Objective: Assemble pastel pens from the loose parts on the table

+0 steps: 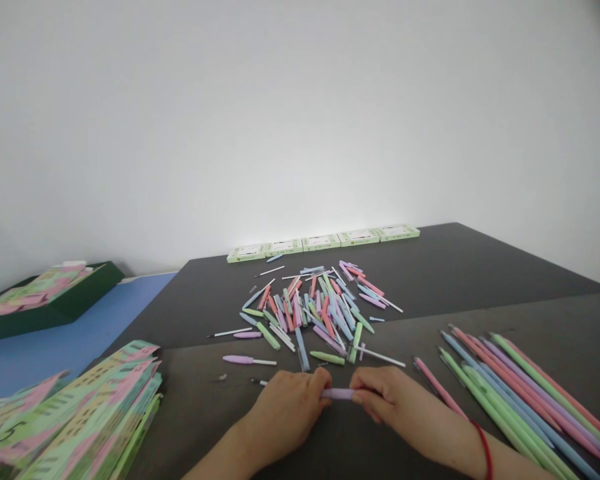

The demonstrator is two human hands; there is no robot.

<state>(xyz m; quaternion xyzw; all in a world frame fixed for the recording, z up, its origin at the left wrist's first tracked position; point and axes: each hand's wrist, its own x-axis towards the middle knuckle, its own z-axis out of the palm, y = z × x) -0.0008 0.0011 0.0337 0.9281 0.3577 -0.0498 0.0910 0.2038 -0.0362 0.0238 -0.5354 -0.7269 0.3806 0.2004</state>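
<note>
Bridging the gap between two bare hands in the head view, a lilac pen barrel (339, 394) lies level, low in the middle, just above a dark tabletop (480, 273). The left hand (293, 403) pinches its left end with curled fingers; the right hand (387, 393), with a red cord (484, 450) around its wrist, pinches the other end between thumb and fingers. A dark refill tip (256, 381) pokes out beyond the left hand; whether that hand holds it, I cannot tell. Just past the hands spreads a loose heap of pen parts (325, 310) in pink, lilac, blue and green, with white refills among them. To the right, long pastel pens (525, 398) lie side by side, and one pink pen (437, 385) rests apart near the right wrist. At lower left are stacked printed packets (85, 407). Five flat pale-green boxes (321, 243) line the far edge, before a white wall (300, 120). At far left, a dark green tray (80, 308) of similar packets sits on a blue surface (135, 300).
</note>
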